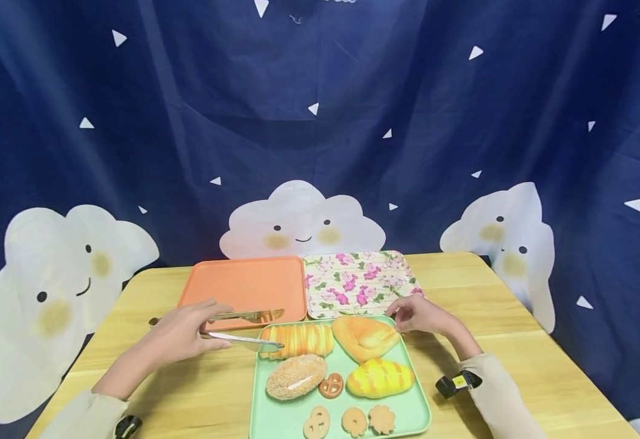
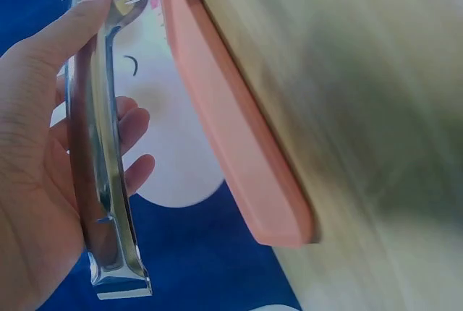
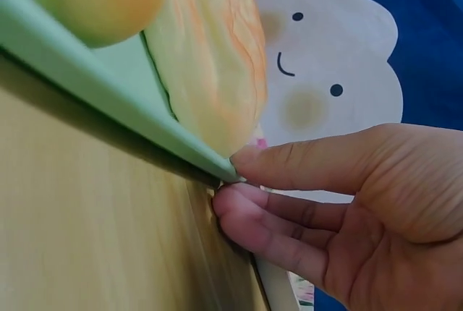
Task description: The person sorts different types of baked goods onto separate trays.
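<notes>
two hands share the work: the left hand holds metal tongs, tips spread by the striped bread at lower centre; the right hand pinches the green tray corner. squeezing gently mid-loaf while steadying the tray seems wise.

Pale beige long sleeves, black wrist-worn camera on each forearm, bare hands
</notes>
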Motion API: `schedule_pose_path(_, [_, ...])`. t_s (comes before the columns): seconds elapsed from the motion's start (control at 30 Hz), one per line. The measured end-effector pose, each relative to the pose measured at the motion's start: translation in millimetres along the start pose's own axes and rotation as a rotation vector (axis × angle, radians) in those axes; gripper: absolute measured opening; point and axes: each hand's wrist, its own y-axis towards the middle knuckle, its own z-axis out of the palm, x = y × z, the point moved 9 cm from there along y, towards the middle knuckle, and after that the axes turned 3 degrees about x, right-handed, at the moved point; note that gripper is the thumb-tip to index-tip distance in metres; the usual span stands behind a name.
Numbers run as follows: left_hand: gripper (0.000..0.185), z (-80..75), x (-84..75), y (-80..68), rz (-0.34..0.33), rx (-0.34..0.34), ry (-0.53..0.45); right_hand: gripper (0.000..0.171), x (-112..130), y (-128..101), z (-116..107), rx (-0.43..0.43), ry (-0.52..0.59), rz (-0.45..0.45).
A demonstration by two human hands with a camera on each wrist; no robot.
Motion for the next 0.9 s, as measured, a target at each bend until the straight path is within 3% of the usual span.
schedule_pose_path(0.3, [0.054, 1.9, -3.4, 12.2, 0.016, 0.090, -0.006, 0.038, -5.6, -5.3, 2.9, 0.062, 0.047, -0.020])
schedule_pose_path(0.6, [0.052, 3.0, -5.1, 15.5, 0.021, 0.104, -0.009, 0.062, -9.5, -12.4, 8.1, 0.145, 0.136, 0.020])
schedule_pose_path(0.9, [0.052, 8.0, -3.0, 20.0, -0.006, 0.151, 0.003, 0.068, -7.5, -16.9, 12.2, 0.151, 0.151, 0.032])
